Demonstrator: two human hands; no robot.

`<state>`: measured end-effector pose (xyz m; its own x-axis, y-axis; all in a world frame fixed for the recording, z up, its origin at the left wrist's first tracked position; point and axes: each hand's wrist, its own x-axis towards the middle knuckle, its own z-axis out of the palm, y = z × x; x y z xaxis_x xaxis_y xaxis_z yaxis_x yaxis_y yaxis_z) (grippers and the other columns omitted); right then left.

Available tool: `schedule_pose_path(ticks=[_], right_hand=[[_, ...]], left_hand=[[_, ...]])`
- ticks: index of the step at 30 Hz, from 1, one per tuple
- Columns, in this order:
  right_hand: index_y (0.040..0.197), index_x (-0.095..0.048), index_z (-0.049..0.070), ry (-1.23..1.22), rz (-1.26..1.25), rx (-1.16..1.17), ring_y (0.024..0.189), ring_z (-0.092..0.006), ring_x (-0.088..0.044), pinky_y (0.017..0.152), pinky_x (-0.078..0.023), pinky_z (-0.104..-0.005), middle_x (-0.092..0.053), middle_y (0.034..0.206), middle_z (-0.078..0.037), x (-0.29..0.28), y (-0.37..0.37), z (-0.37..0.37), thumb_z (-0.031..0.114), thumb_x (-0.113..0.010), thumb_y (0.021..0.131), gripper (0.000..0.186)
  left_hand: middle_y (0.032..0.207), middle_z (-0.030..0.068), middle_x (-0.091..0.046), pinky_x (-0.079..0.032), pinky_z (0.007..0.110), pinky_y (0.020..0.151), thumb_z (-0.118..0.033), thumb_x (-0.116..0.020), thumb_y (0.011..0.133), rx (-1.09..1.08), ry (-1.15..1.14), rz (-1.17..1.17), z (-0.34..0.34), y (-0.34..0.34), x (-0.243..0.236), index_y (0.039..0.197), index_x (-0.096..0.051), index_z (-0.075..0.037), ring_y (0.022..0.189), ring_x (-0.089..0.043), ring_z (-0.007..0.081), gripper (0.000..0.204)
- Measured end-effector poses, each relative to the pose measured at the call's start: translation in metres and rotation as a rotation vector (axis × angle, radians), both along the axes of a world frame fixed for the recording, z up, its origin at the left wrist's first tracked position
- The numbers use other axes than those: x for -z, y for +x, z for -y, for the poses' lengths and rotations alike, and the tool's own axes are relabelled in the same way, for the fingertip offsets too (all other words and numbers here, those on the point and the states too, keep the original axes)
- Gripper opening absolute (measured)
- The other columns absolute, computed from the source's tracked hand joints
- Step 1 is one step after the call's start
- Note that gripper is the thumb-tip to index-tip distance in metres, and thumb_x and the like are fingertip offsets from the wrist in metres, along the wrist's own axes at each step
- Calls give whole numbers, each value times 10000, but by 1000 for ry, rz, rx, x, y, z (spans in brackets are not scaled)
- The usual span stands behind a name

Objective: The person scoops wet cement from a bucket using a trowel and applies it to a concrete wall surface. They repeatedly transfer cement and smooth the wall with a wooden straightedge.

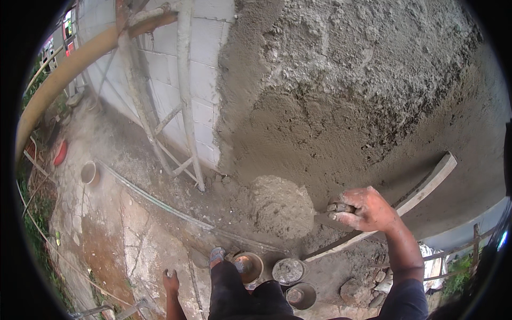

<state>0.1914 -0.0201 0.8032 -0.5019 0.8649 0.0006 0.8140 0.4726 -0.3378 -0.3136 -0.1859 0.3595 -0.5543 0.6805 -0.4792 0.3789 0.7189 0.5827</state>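
My right hand (pixel 368 209) is closed around the handle of a mortar-smeared trowel (pixel 329 220), whose blade blends into the grey wall behind it. It is in front of the lower part of a wall coated with wet grey plaster (pixel 298 128), with a rougher, lighter patch above. Left of the trowel, a mound of wet mortar (pixel 282 207) sits at the foot of the wall. Below my right hand, a long wooden board (pixel 421 192) slants across the view. My left hand (pixel 170 281) hangs low over the ground, fingers apart, with nothing visible in it.
By my feet stand a bucket (pixel 258 264), a bucket with mortar (pixel 289 271) and a darker bucket (pixel 303 294). A hose (pixel 154 200) crosses the cracked ground. Scaffold poles (pixel 186 96) stand before pale blockwork (pixel 208 48). Rubble (pixel 356 292) lies at lower right.
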Motion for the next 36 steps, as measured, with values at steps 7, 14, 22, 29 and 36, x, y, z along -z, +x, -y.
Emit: schedule_pose_path(ticks=[7,14,22,29,36], right_hand=[[907,-672,80,-979,-320,-112,507,-80,-488,424,-398,-250,-581,642,4,-19,-28,-166,349,-659,834,279],[1063,-513,40,261,-479,770,380,-58,-409,317,-273,-196,-484,575,7,-168,158,37,459,-563,848,474],[952,-600,18,-743,-454,1375,586,-87,-495,532,-424,-250,-535,677,-6,132,124,264,259,-618,840,266],[1171,-520,40,-1041,164,1288,1025,-395,-568,871,-465,-449,-613,1046,-231,615,139,385,297,-567,841,422],[1278,-423,99,-935,14,1804,1029,-412,-561,857,-457,-501,-558,1143,-232,868,97,378,283,-483,876,446]], left_hand=[[1128,252,-585,-425,407,909,-272,-654,795,-122,-87,30,76,-84,114,1152,-525,49,1080,-551,369,498],[1127,254,-588,-448,414,883,-263,-654,744,-72,-372,10,100,-85,56,1138,-545,53,1065,-565,359,517],[1270,220,-508,-357,369,998,-315,-565,876,416,-363,85,-19,12,54,1239,-489,39,1198,-471,327,513],[1282,195,-498,-337,373,1010,-323,-524,915,505,-459,-71,42,40,75,1258,-471,43,1196,-461,303,505],[1174,222,-563,-425,396,907,-290,-553,889,621,-839,-396,146,-77,65,1200,-501,45,1092,-540,319,460]])
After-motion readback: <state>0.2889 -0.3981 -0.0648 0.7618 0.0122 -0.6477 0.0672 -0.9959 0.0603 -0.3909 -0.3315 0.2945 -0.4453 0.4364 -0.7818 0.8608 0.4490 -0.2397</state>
